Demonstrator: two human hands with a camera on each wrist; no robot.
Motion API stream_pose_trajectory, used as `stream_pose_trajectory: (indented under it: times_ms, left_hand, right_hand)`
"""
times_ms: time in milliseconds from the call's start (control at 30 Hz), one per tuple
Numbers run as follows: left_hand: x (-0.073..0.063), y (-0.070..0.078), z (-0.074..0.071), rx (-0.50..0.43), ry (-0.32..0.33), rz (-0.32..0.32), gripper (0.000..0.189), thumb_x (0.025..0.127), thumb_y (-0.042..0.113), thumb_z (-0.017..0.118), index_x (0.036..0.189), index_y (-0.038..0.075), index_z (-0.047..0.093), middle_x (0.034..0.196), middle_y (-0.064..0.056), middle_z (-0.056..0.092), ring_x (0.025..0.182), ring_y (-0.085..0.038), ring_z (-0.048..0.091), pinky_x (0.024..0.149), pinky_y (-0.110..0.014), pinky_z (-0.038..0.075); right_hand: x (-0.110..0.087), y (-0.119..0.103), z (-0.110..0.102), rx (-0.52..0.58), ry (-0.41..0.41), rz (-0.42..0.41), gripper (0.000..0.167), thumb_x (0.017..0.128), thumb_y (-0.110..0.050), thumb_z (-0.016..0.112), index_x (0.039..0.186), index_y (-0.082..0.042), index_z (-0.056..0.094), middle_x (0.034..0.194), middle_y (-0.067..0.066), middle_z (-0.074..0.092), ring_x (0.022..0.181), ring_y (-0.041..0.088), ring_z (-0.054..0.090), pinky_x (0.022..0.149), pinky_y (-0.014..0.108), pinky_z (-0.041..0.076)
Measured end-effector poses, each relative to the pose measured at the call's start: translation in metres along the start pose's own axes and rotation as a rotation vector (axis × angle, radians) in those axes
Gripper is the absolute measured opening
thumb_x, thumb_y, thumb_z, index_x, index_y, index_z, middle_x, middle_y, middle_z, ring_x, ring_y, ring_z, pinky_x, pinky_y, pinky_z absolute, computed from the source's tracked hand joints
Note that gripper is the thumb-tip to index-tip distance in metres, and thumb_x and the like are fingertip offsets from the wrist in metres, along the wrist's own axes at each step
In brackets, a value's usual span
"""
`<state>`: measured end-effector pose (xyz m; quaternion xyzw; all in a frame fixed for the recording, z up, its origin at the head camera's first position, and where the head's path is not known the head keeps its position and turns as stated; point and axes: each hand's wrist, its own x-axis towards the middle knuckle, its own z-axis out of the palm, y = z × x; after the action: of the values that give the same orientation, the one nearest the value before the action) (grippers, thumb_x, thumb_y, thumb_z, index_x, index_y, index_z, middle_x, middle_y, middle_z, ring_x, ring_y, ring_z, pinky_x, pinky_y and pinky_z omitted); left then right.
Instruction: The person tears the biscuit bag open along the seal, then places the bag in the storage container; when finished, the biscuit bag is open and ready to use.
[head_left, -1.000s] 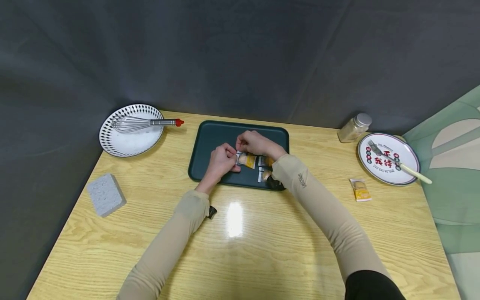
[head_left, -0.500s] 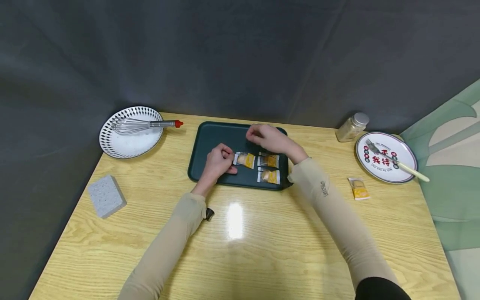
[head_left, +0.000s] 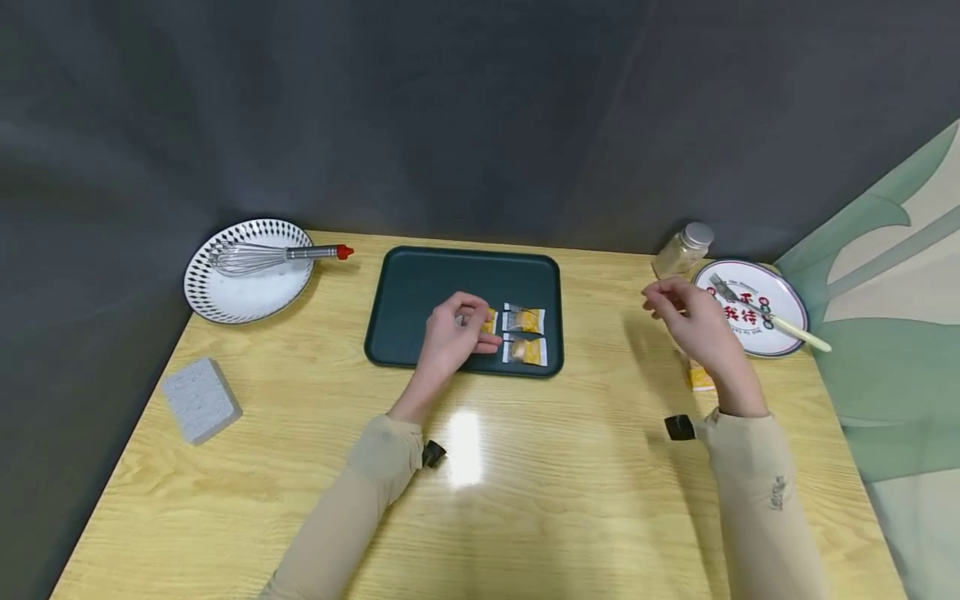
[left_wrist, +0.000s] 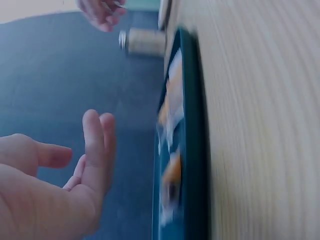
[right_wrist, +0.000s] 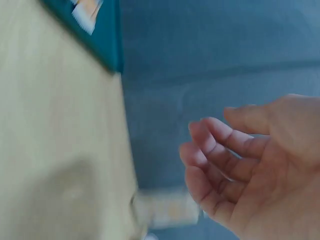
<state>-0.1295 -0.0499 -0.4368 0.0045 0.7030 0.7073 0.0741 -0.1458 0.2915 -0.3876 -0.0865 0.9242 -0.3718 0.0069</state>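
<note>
On the dark green tray [head_left: 442, 275] lie several small wrapped pastries in clear and yellow packets. Two of them, an upper packet [head_left: 523, 319] and a lower packet [head_left: 525, 350], sit at the tray's right side. My left hand [head_left: 453, 333] is above the tray, partly covering a third packet [head_left: 489, 322]; in the left wrist view its fingers are apart and hold nothing. My right hand [head_left: 693, 321] is raised over the table's right part, fingers loosely bent with nothing in them. Beneath its wrist, partly hidden, another packet [head_left: 701, 377] lies on the table.
A patterned plate [head_left: 251, 293] with a whisk [head_left: 262, 257] stands at the back left, a grey block [head_left: 201, 400] in front of it. At the right are a glass jar [head_left: 681, 250] and a plate [head_left: 783, 300] bearing a fork [head_left: 780, 323].
My right hand has left the tray and moved right, over the area by the loose packet. My left hand has shifted slightly right over the third packet, its fingers opening.
</note>
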Motion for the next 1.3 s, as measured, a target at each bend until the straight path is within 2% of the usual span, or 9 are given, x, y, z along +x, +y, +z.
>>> stream_pose_trajectory:
  times_ms: [100, 233, 400, 533, 733, 867, 967, 1100, 1300]
  left_hand:
    - [-0.002, -0.002, 0.022, -0.035, -0.063, 0.011, 0.028, 0.112, 0.004, 0.055, 0.134, -0.014, 0.057, 0.122, -0.035, 0.064, 0.094, -0.042, 0.077, 0.081, -0.039, 0.065]
    - [-0.004, -0.012, 0.056, -0.088, -0.156, 0.006, 0.035, 0.112, 0.004, 0.055, 0.141, -0.014, 0.054, 0.129, -0.034, 0.063, 0.113, -0.049, 0.070, 0.095, -0.043, 0.061]
    - [-0.008, -0.027, 0.100, -0.120, -0.270, -0.105, 0.041, 0.113, 0.012, 0.056, 0.149, -0.008, 0.054, 0.142, -0.025, 0.061, 0.125, -0.039, 0.066, 0.103, -0.039, 0.056]
    - [-0.010, -0.037, 0.133, -0.082, -0.372, -0.185, 0.049, 0.113, 0.021, 0.057, 0.156, -0.002, 0.050, 0.151, -0.017, 0.056, 0.132, -0.030, 0.063, 0.104, -0.033, 0.055]
    - [-0.016, -0.040, 0.171, -0.034, -0.461, -0.242, 0.056, 0.112, 0.031, 0.058, 0.162, 0.009, 0.046, 0.162, -0.008, 0.048, 0.137, -0.023, 0.059, 0.104, -0.027, 0.053]
    - [-0.015, -0.037, 0.195, -0.069, -0.476, -0.275, 0.057, 0.111, 0.033, 0.059, 0.163, 0.012, 0.046, 0.164, -0.006, 0.045, 0.135, -0.024, 0.061, 0.104, -0.027, 0.052]
    - [-0.015, -0.034, 0.212, -0.121, -0.477, -0.299, 0.057, 0.111, 0.032, 0.060, 0.162, 0.011, 0.047, 0.165, -0.006, 0.045, 0.137, -0.023, 0.058, 0.104, -0.027, 0.052]
    - [-0.014, -0.035, 0.227, -0.192, -0.483, -0.323, 0.058, 0.110, 0.028, 0.060, 0.163, 0.009, 0.045, 0.166, -0.010, 0.043, 0.145, -0.021, 0.051, 0.104, -0.030, 0.053]
    - [-0.009, -0.043, 0.234, -0.376, -0.529, -0.329, 0.067, 0.112, 0.025, 0.055, 0.170, 0.010, 0.025, 0.171, -0.016, 0.032, 0.152, -0.029, 0.042, 0.108, -0.043, 0.053]
  right_hand:
    - [-0.018, 0.024, -0.003, -0.024, 0.042, 0.058, 0.032, 0.114, -0.014, 0.052, 0.124, 0.014, 0.064, 0.110, 0.031, 0.070, 0.086, 0.007, 0.061, 0.069, 0.009, 0.044]
    - [-0.038, 0.050, -0.002, -0.078, 0.097, 0.136, 0.031, 0.113, -0.010, 0.050, 0.125, 0.016, 0.062, 0.113, 0.036, 0.067, 0.092, 0.027, 0.063, 0.069, 0.014, 0.041]
    - [-0.053, 0.068, 0.000, -0.117, 0.135, 0.193, 0.031, 0.112, -0.003, 0.045, 0.129, 0.021, 0.056, 0.119, 0.043, 0.061, 0.107, 0.055, 0.061, 0.081, 0.041, 0.050]
    - [-0.061, 0.077, 0.004, -0.134, 0.100, 0.242, 0.034, 0.112, -0.001, 0.043, 0.134, 0.024, 0.051, 0.125, 0.046, 0.058, 0.113, 0.060, 0.059, 0.088, 0.060, 0.051]
    - [-0.071, 0.085, 0.008, -0.109, 0.073, 0.273, 0.035, 0.110, 0.004, 0.047, 0.135, 0.027, 0.047, 0.125, 0.047, 0.056, 0.115, 0.060, 0.056, 0.096, 0.066, 0.047]
    - [-0.076, 0.087, 0.005, -0.110, 0.092, 0.286, 0.035, 0.109, 0.003, 0.050, 0.136, 0.026, 0.048, 0.126, 0.045, 0.057, 0.116, 0.059, 0.057, 0.094, 0.061, 0.049]
    - [-0.078, 0.089, 0.003, -0.111, 0.095, 0.301, 0.035, 0.110, 0.002, 0.050, 0.136, 0.025, 0.049, 0.126, 0.044, 0.058, 0.114, 0.057, 0.058, 0.086, 0.038, 0.052]
    - [-0.081, 0.088, 0.003, -0.086, 0.081, 0.328, 0.037, 0.111, -0.001, 0.049, 0.139, 0.024, 0.048, 0.127, 0.043, 0.057, 0.112, 0.054, 0.059, 0.073, 0.016, 0.041]
    - [-0.080, 0.081, 0.009, -0.079, 0.071, 0.326, 0.038, 0.112, -0.003, 0.048, 0.139, 0.023, 0.049, 0.123, 0.042, 0.059, 0.109, 0.051, 0.060, 0.079, 0.029, 0.048]
